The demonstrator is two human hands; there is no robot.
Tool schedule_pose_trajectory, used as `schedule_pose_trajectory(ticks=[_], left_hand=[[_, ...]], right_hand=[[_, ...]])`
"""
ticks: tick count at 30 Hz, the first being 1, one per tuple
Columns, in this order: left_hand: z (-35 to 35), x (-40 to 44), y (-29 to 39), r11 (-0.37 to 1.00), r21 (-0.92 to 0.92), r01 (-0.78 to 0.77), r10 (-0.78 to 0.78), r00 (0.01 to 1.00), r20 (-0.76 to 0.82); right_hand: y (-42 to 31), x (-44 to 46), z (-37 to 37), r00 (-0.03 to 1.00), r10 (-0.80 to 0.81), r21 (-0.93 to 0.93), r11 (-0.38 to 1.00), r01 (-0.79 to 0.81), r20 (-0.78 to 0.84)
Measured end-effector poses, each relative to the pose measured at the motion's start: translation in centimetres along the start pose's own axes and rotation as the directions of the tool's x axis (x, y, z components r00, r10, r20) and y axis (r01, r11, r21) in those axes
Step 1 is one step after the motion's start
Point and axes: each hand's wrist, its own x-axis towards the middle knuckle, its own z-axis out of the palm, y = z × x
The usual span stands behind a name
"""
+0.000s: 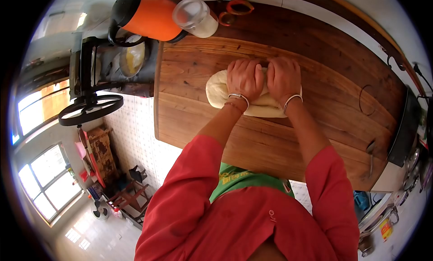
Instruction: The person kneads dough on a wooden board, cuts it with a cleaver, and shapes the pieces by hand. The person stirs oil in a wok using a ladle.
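Note:
A thick pale roll of dough (pixel 266 108) lies lengthwise on the wooden table (pixel 198 121). Both of my hands press on its top, side by side. My left hand (pixel 245 80) has its fingers curled over the far side of the dough, with a bangle at the wrist. Close beside it, my right hand (pixel 284 78) is curled over the dough in the same way, also with a bangle. The fingertips of both hands sink in or go out of sight at the far edge. At the left, the end of the roll bulges past my left hand.
An orange jug (pixel 151 15) with a black handle and a clear jar (pixel 203 24) stand at the table's far left corner. A fork (pixel 371 157) lies at the right. A machine with a black wheel (pixel 90 109) stands left of the table. A dark box (pixel 403 130) borders the right edge.

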Motion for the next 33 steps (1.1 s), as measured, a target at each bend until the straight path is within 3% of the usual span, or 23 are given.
schedule_pose_trajectory(ticks=[7,10,12,16,18,19,20,21,23,25,27,28,30,31,33], left_hand=[[0.8,1.5,-0.5,0.997,0.021,0.071,-0.071,0.997,0.012],[1.4,2.1,-1.0,0.995,0.034,0.089,-0.090,0.996,0.013],[1.8,2.6,-1.1,0.996,0.037,0.082,-0.082,0.997,-0.001],[1.5,3.2,-0.7,0.988,0.030,0.148,-0.149,0.988,0.042],[0.1,0.9,-0.4,0.988,-0.007,0.155,-0.154,0.987,0.052],[0.0,1.3,-0.7,0.986,0.076,0.146,-0.161,0.950,0.267],[-1.0,1.1,-0.3,0.977,0.166,0.131,-0.196,0.854,0.482],[-3.4,-0.2,0.5,0.979,0.157,0.134,-0.195,0.849,0.491],[-7.6,-0.8,1.0,0.993,-0.005,0.118,-0.092,0.798,0.595],[-9.9,-2.8,0.6,0.993,0.003,0.121,-0.100,0.805,0.585],[-11.0,-6.4,-0.2,0.988,0.150,-0.026,-0.038,0.913,0.406],[-11.0,-7.9,-0.4,0.989,0.140,-0.034,-0.028,0.908,0.418],[-10.8,-10.9,-0.8,1.000,0.001,0.016,-0.016,0.969,0.247],[-10.4,-12.7,-1.0,1.000,-0.003,0.019,-0.018,0.965,0.263],[-9.5,-15.7,-0.9,0.994,0.016,-0.107,0.107,0.994,-0.029]], right_hand=[[0.4,1.4,0.8,0.997,0.041,0.013,0.999,-0.040,-0.068],[0.6,1.9,1.1,0.983,0.056,0.006,0.998,-0.055,-0.173],[0.8,2.3,1.2,0.987,0.117,0.035,0.993,-0.114,-0.107],[0.4,1.8,1.0,0.977,0.117,0.004,0.993,-0.118,-0.177],[-1.2,1.1,-0.9,0.958,0.228,-0.236,0.954,-0.183,0.176],[-1.7,1.6,-2.6,0.970,0.210,-0.251,0.952,-0.174,0.123],[-2.5,0.6,-4.0,0.949,0.231,-0.201,0.961,-0.189,0.215],[-4.1,-1.9,-5.1,0.905,0.258,-0.147,0.964,-0.220,0.339],[-8.1,-3.8,-8.3,0.875,0.316,-0.216,0.944,-0.250,0.367],[-11.0,-5.5,-8.7,0.843,0.379,-0.278,0.917,-0.286,0.381],[-12.4,-9.1,-5.4,0.967,0.183,-0.152,0.976,-0.157,0.176],[-13.2,-10.5,-4.4,0.964,0.201,-0.158,0.972,-0.174,0.175],[-14.6,-13.4,-2.6,0.967,0.065,-0.161,0.981,-0.107,-0.247],[-14.8,-14.8,-2.2,0.968,0.079,-0.163,0.979,-0.119,-0.238],[-14.5,-17.0,-2.0,0.982,0.017,-0.240,0.969,-0.063,-0.188]])
